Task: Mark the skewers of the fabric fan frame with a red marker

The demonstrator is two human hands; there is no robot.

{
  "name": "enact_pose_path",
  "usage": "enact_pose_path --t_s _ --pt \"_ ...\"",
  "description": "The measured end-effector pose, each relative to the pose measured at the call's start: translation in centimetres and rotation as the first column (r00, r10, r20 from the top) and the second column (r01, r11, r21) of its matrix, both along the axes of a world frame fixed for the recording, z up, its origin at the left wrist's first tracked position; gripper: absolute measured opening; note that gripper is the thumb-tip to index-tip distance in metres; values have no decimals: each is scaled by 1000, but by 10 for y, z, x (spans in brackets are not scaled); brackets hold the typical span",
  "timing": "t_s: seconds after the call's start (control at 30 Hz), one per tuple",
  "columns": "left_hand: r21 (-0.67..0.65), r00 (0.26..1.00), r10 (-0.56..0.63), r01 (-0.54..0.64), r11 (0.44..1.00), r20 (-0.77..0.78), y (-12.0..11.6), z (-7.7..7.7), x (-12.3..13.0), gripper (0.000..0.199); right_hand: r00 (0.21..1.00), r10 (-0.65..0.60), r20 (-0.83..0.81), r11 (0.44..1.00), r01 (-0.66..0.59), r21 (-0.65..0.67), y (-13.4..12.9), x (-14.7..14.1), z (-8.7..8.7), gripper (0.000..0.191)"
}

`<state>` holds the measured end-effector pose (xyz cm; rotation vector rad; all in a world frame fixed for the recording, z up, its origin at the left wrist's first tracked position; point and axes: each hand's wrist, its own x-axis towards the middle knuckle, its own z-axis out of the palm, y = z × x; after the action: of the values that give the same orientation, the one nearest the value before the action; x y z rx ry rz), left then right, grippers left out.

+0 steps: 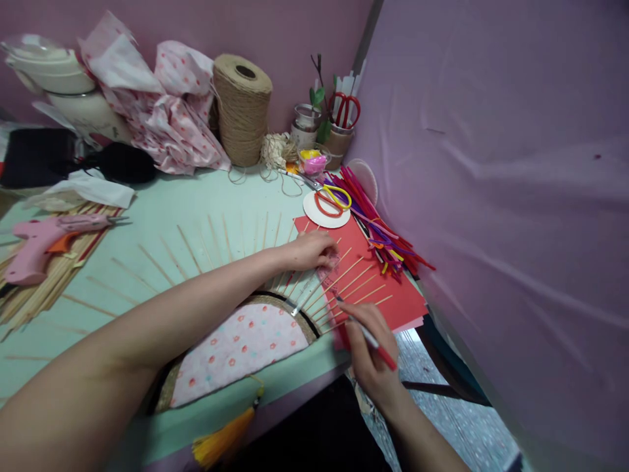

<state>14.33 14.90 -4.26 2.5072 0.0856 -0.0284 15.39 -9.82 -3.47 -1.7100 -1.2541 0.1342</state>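
My left hand (314, 251) reaches across, its fingers curled down on the upper end of a clear ruler (307, 295) that lies over thin wooden sticks (339, 285). In my right hand (372, 351) is a red and white pen (376, 346), its tip close to the sticks at the right. The sticks fan out from a half-round piece (240, 341) covered in dotted white fabric, with a braided and black border. My left forearm hides part of the fan. Red paper sheets (393, 298) lie under the right-hand sticks.
Beyond the paper are colourful pipe cleaners (373, 223), scissors (331, 198) and a white disc (314, 213). A twine spool (243, 111) and crumpled fabric (171, 124) stand at the back. A pink glue gun (49, 242) rests left on sticks. A yellow tassel (226, 436) hangs in front.
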Motion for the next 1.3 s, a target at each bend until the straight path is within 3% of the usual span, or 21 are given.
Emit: enact_pose_path --t_s 0.1,0.2,0.47,1.3 --pt "41 999 14 -12 999 -36 -1 3 -1 28 980 -143 -140 990 138 -44 10 10 2 19" --pt "64 999 10 -7 998 -44 -2 5 -2 28 947 -213 -242 977 197 -86 21 14 -3 17" --pt "71 998 16 -12 997 -55 -2 3 -1 29 926 -218 -307 973 182 -141 27 16 -19 20" --pt "64 999 11 -8 998 -35 0 -2 0 28 938 -190 -290 977 150 -153 27 17 -28 22"
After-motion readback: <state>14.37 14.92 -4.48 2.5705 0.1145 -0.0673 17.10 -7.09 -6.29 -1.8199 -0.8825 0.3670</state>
